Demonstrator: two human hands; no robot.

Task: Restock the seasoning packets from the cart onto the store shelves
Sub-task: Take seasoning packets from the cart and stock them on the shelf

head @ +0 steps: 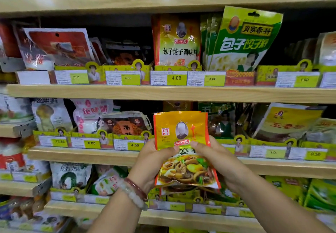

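Observation:
An orange-yellow seasoning packet point(183, 152) with a portrait and a picture of a stir-fried dish is held upright in front of the shelves. My left hand point(151, 162) grips its left edge, thumb on the front. My right hand point(216, 162) grips its right edge the same way. The packet hangs in front of a dark slot on the shelf point(81, 153) priced 4.50 and 1.00. A similar orange packet point(177, 40) stands one shelf higher, above a 4.00 tag. The cart is out of view.
Wooden shelves with yellow-green price tags fill the view. A green dumpling-seasoning packet point(241, 40) leans at the upper right. Red packets point(60, 45) lie at the upper left, white and brown packets point(91, 116) on the middle-left shelf. A yellow five-spice packet point(285, 122) tilts at the right.

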